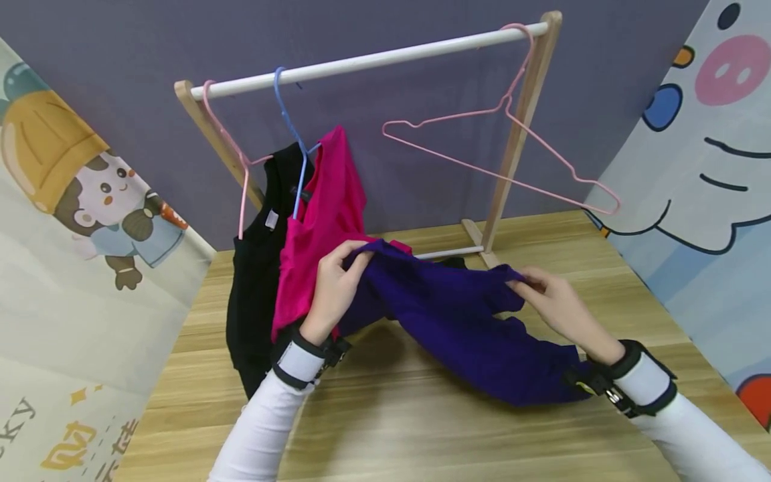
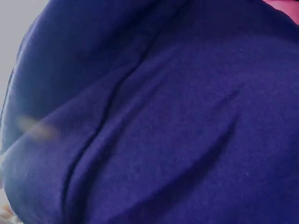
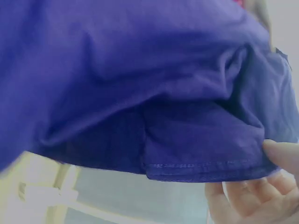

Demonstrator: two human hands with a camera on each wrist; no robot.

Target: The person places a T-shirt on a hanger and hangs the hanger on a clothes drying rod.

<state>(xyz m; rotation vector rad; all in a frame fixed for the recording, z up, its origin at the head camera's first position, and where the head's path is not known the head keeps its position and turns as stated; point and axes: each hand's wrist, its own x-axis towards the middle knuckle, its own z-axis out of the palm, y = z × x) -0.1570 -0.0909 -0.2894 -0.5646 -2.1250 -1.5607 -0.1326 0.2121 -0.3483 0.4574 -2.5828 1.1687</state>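
A dark purple garment (image 1: 458,308) is stretched between both hands above the table, its lower part drooping toward the front. My left hand (image 1: 337,281) pinches its upper left edge between thumb and fingers. At the upper right edge, my right hand (image 1: 554,301) grips the cloth; in the right wrist view the thumb lies over a stitched hem (image 3: 205,170) with fingers beneath. Purple cloth (image 2: 177,121) fills most of the left wrist view and hides the left fingers there. Just behind the left hand hangs a bright pink garment (image 1: 325,214) on a blue hanger (image 1: 301,161).
A clothes rack with a white rail (image 1: 373,61) and wooden posts (image 1: 521,134) stands at the back. A black sleeveless top (image 1: 255,288) hangs from a pink hanger (image 1: 225,134) at the left. One bare pink hanger (image 1: 458,161) hangs at the right. Below is a wooden table (image 1: 373,428).
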